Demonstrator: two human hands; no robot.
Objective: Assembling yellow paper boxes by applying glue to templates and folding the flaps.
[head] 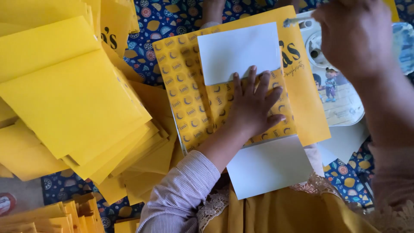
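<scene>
Flatly, the left hand (254,105) is pressed palm-down, fingers spread, on a yellow patterned paper piece (189,99) whose white flaps (239,49) are turned outward; nothing is grasped by it. A small glue brush (297,19) is pinched in the right hand (353,34), held over a white round container (317,45). Beneath the piece a plain yellow sheet (308,108) is seen. Stacks of yellow sheets (73,95) are piled well to the left on a blue patterned cloth (172,17).

A home floor workspace — patterned mat (168,17), stacked yellow envelopes (73,99).
</scene>
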